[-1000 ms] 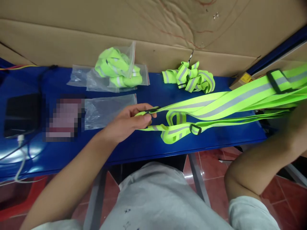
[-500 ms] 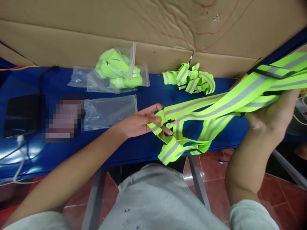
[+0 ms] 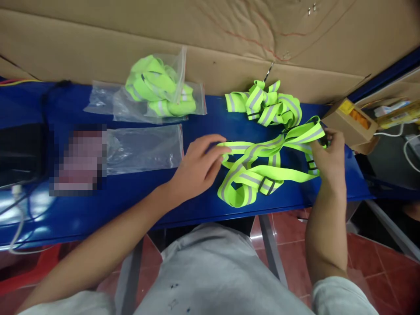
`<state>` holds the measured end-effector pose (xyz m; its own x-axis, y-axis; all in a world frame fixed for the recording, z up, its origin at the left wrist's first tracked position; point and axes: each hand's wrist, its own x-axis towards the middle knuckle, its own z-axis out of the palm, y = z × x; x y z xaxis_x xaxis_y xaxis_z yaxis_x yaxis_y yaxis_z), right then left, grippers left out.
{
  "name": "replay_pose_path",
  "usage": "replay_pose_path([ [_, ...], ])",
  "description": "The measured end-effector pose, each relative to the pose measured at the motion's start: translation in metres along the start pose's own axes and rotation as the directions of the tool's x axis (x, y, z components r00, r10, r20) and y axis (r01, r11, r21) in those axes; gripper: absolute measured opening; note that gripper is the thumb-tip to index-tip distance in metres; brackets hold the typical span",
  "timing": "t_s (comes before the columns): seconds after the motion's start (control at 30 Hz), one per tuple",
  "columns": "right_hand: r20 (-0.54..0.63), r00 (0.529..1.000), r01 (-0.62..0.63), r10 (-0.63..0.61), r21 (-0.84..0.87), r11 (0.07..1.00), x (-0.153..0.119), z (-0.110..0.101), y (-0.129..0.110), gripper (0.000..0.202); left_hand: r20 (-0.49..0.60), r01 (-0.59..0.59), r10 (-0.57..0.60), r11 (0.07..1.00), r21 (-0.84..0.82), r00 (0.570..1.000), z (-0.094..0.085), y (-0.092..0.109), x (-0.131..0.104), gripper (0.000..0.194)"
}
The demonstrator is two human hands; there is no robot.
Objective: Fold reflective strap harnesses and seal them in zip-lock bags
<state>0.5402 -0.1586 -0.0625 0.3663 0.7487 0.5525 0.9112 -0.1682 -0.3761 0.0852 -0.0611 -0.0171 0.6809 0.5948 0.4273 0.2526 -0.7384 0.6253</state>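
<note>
A neon-yellow reflective strap with a grey stripe and black buckles lies loosely looped on the blue table, stretched between my hands. My left hand pinches its left end between thumb and fingers. At the right end, my right hand is closed on the strap beside a black fitting, partly hidden by the fingers. One square black slider shows on the near loop. Just behind lies a second bunched reflective strap. Left of my left hand rests a flat clear zip bag.
Clear bags holding folded neon straps lie at the back left against a cardboard panel. A black device with a white cable and a blurred-out item are at the left. An open cardboard box stands at the right.
The strap has come down from the raised right side onto the table. My right hand has moved left and inward with it; my left hand has turned palm-down, still pinching its end.
</note>
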Motion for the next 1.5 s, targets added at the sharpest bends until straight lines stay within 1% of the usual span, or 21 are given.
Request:
replay_pose_path([
  [0.07,0.018,0.996,-0.087,0.088,-0.051,0.995,-0.009,-0.003,-0.008,0.068,0.163,-0.155,0.136,0.982,0.112,0.977,0.001,0.002,-0.003,0.033],
  [0.17,0.052,0.987,-0.144,0.151,-0.113,0.983,-0.023,-0.019,-0.049,0.081,0.323,-0.163,0.090,0.965,0.207,0.942,0.004,0.001,-0.007,0.047],
  [0.23,0.043,0.993,-0.103,0.110,-0.143,0.984,-0.034,-0.035,-0.094,0.076,0.326,-0.147,0.059,0.956,0.253,0.944,0.007,0.000,-0.009,0.052],
  [0.33,0.032,0.995,0.092,-0.094,0.052,0.994,-0.052,-0.053,-0.170,0.040,0.260,-0.159,0.089,0.951,0.263,0.962,0.010,0.000,-0.004,0.055],
  [0.4,0.255,0.945,0.164,-0.206,0.178,0.970,-0.064,-0.052,-0.211,0.032,0.227,-0.185,0.119,0.936,0.299,0.967,0.010,0.000,0.007,0.063],
  [0.5,0.424,0.870,0.218,-0.250,0.124,0.968,-0.075,-0.034,-0.243,0.045,0.288,-0.243,0.144,0.906,0.347,0.947,0.011,0.000,0.034,0.075],
  [0.57,0.500,0.838,0.217,-0.219,0.064,0.974,-0.078,-0.023,-0.247,0.055,0.377,-0.248,0.102,0.898,0.364,0.921,0.008,-0.002,0.052,0.070],
  [0.63,0.564,0.800,0.202,-0.205,0.068,0.977,-0.077,-0.021,-0.241,0.051,0.393,-0.191,0.039,0.915,0.354,0.919,0.001,-0.005,0.064,0.059],
  [0.73,0.597,0.779,0.173,-0.195,0.094,0.980,-0.076,-0.034,-0.218,0.031,0.230,-0.059,0.028,0.990,0.129,0.973,-0.017,-0.013,0.066,0.043],
  [0.8,0.572,0.795,0.200,-0.200,0.065,0.978,-0.076,-0.045,-0.198,0.025,0.104,0.069,-0.051,0.983,-0.171,0.993,-0.029,-0.020,0.058,0.032],
  [0.83,0.545,0.813,0.220,-0.205,0.037,0.975,-0.077,-0.050,-0.188,0.024,0.080,0.147,-0.128,0.936,-0.319,0.989,-0.033,-0.023,0.052,0.027],
  [0.9,0.482,0.855,0.238,-0.195,-0.030,0.971,-0.078,-0.055,-0.171,0.027,0.118,0.293,-0.272,0.804,-0.517,0.955,-0.037,-0.027,0.041,0.023],
  [0.97,0.436,0.885,0.220,-0.161,-0.088,0.971,-0.079,-0.057,-0.161,0.032,0.200,0.372,-0.315,0.749,-0.549,0.928,-0.038,-0.026,0.030,0.025],
  [1.03,0.438,0.887,0.198,-0.142,-0.084,0.977,-0.077,-0.059,-0.158,0.037,0.257,0.343,-0.252,0.838,-0.424,0.933,-0.037,-0.021,0.022,0.030],
  [1.1,0.476,0.867,0.178,-0.151,-0.011,0.984,-0.073,-0.064,-0.158,0.045,0.310,0.229,-0.160,0.952,-0.201,0.937,-0.039,-0.015,0.015,0.039],
  [1.17,0.517,0.834,0.170,-0.192,0.089,0.981,-0.070,-0.072,-0.158,0.052,0.385,0.117,-0.108,0.993,0.000,0.916,-0.044,-0.009,0.007,0.049],
  [1.23,0.541,0.808,0.167,-0.232,0.167,0.972,-0.069,-0.081,-0.158,0.055,0.464,0.062,-0.108,0.992,0.114,0.879,-0.050,-0.002,0.000,0.061],
  [1.3,0.547,0.798,0.158,-0.253,0.214,0.964,-0.071,-0.088,-0.160,0.055,0.498,0.022,-0.099,0.987,0.158,0.861,-0.051,0.009,-0.005,0.071],
  [1.4,0.535,0.783,0.201,-0.316,0.263,0.944,-0.078,-0.088,-0.171,0.051,0.494,-0.051,-0.005,0.994,0.099,0.870,-0.040,0.031,-0.005,0.075],
  [1.47,0.549,0.750,0.251,-0.370,0.283,0.926,-0.083,-0.085,-0.181,0.049,0.502,-0.129,0.087,0.990,0.051,0.861,-0.027,0.045,0.000,0.073],
  [1.5,0.573,0.721,0.264,-0.390,0.293,0.919,-0.086,-0.085,-0.186,0.049,0.524,-0.174,0.120,0.983,0.055,0.843,-0.020,0.050,0.003,0.064],
])
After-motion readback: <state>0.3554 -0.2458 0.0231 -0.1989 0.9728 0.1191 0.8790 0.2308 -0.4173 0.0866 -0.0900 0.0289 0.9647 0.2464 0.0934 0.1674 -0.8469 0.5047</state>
